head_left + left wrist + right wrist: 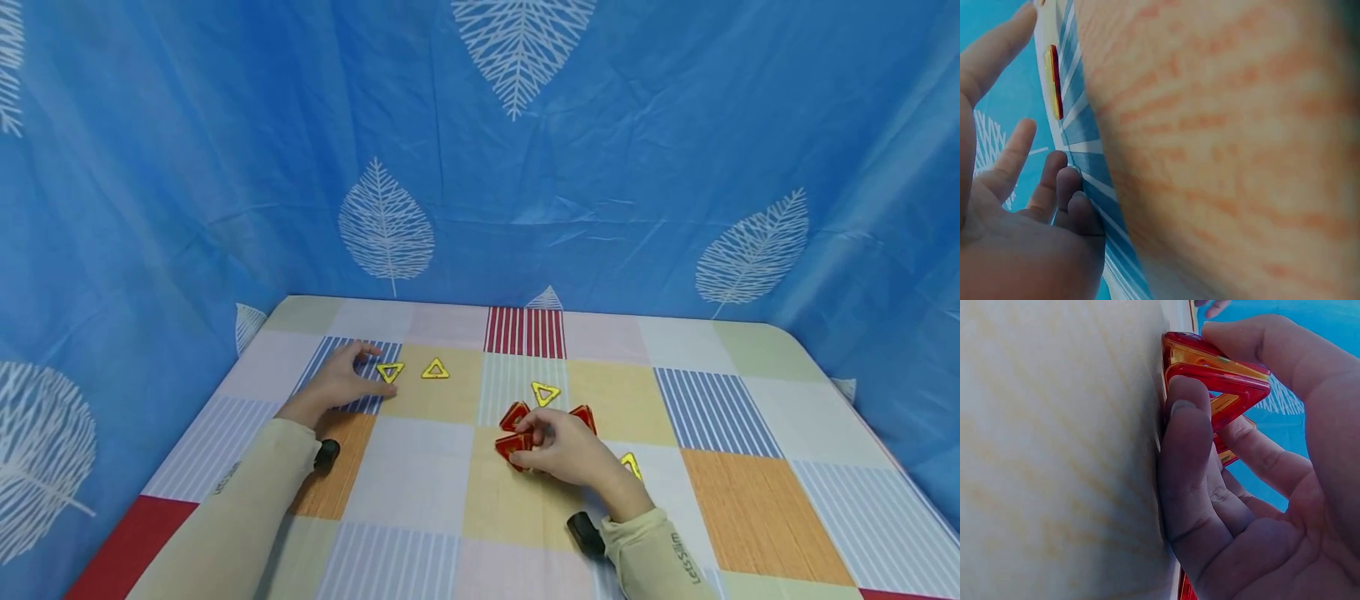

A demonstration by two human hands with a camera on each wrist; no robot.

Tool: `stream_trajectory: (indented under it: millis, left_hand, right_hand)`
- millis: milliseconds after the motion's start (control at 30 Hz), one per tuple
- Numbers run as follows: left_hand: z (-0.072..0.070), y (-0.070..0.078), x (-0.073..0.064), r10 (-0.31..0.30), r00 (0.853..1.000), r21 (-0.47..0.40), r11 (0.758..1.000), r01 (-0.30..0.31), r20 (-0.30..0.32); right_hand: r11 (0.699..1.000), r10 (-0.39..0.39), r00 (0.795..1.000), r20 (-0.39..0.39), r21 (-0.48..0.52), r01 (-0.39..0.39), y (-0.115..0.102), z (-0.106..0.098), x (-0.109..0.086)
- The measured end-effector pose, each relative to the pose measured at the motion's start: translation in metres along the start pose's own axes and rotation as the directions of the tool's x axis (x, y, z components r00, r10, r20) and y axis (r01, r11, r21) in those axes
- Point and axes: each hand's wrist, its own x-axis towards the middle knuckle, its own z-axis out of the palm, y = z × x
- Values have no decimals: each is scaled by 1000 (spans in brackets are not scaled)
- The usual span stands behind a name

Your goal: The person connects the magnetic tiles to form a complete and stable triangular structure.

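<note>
My right hand [566, 446] pinches a red triangular piece [510, 448] with thumb and fingers, low over the cloth. In the right wrist view that piece [1225, 384] shows red edges with an orange-yellow layer, tilted between thumb and fingertips. A second red triangle [514, 415] lies just beyond the fingers, and another [584, 417] is partly hidden behind the hand. My left hand [341, 383] is spread, thumb and forefinger apart on either side of a yellow triangle frame [390, 372]. Edge-on in the left wrist view, a triangle [1054, 81] looks yellow on one face and red on the other.
Another yellow triangle [435, 369] lies right of the left hand. One more [545, 393] sits beyond the red pieces, and a further one [632, 465] is partly covered by the right wrist. A patchwork cloth [420, 467] covers the table; a blue leaf-print curtain [600, 167] hangs around it.
</note>
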Motion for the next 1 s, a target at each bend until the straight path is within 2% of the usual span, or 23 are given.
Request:
stream_trajectory:
  millis: [233, 400, 533, 700, 833, 933, 1000]
  left_hand:
    - [2, 2, -1, -92, 996, 31, 995, 92, 3]
    - [3, 7, -1, -98, 995, 87, 991, 98, 1]
    - [3, 8, 0, -85, 996, 91, 992, 86, -10]
    - [2, 9, 1, -20, 1000, 0, 1000, 20, 0]
    - [3, 14, -1, 52, 999, -98, 994, -52, 3]
    - [7, 21, -6, 123, 992, -144, 982, -119, 19]
    - [12, 26, -10, 194, 979, -165, 969, -183, 55]
  right_hand:
    - [1000, 14, 1000, 0, 4, -14, 2, 0, 0]
    - [1000, 6, 1000, 5, 7, -6, 3, 1, -1]
    - [1000, -2, 1000, -2, 6, 2, 2, 1, 0]
    - [1000, 2, 1000, -2, 5, -2, 3, 1, 0]
    - [1000, 3, 1000, -7, 13, -3, 3, 1, 0]
    - [1000, 5, 1000, -11, 20, -5, 2, 1, 0]
    - [1000, 6, 1000, -10, 28, -6, 2, 1, 0]
